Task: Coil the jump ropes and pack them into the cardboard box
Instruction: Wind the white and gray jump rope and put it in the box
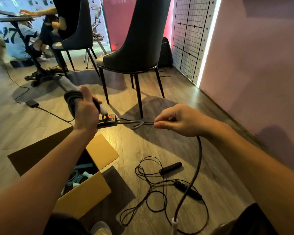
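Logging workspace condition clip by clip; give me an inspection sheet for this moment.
Surface: wood floor, carrying the box and ropes.
Job's things: gray jump rope partly coiled; open cardboard box holds light-blue ropes; black jump rope lies uncoiled beside the box.
Clutter: nothing seen.
Hands: left hand grips the coil; right hand fingers pinch the loose run.
Cables: power strip and adapter, with cords, on the floor.
Surroundings: dark chair, grid panel, seated person far left.

Floor (143, 146) bears cardboard box (90, 192) and black jump rope (171, 167).
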Available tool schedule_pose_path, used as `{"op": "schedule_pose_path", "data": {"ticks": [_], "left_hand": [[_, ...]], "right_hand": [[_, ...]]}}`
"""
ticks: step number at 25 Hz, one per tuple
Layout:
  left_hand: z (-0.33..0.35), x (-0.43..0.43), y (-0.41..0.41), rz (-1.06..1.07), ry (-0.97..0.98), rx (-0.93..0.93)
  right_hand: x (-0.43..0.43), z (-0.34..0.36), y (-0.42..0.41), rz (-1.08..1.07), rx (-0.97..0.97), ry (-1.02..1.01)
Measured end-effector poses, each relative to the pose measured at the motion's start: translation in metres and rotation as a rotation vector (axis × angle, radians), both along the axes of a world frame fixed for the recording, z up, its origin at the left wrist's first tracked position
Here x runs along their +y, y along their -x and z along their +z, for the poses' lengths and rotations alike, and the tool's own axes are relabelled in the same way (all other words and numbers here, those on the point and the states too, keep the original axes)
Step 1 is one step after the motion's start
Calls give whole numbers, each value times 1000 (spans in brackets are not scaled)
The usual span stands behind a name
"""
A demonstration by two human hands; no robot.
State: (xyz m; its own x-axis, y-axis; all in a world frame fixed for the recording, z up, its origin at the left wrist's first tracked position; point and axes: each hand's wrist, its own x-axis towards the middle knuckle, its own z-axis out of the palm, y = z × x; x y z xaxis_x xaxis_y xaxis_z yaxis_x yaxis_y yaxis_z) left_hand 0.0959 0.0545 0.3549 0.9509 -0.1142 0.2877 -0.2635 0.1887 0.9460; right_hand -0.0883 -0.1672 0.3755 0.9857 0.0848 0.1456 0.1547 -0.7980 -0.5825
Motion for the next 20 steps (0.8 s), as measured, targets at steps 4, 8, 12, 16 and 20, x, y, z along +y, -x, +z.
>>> {"op": "schedule_pose_path", "data": {"ticks": [4,8,12,16,20], "left_hand": [[-3,-6,4,22,-494,-320],[-8,0,7,-40,-1093,-459],[-11,3,7,-200,-1183,-353],[-18,4,4,-282,-1242,-291],[-16,0,3,-574,-1067,-60]], "right_hand": [[5,5,1,-56,-18,-42],[-7,11,3,-370,-293,-108],[-20,6,1,-508,-316,-99],[-25,11,6,-338,-324,4],[-34,2,0,-466,-299,301]]}}
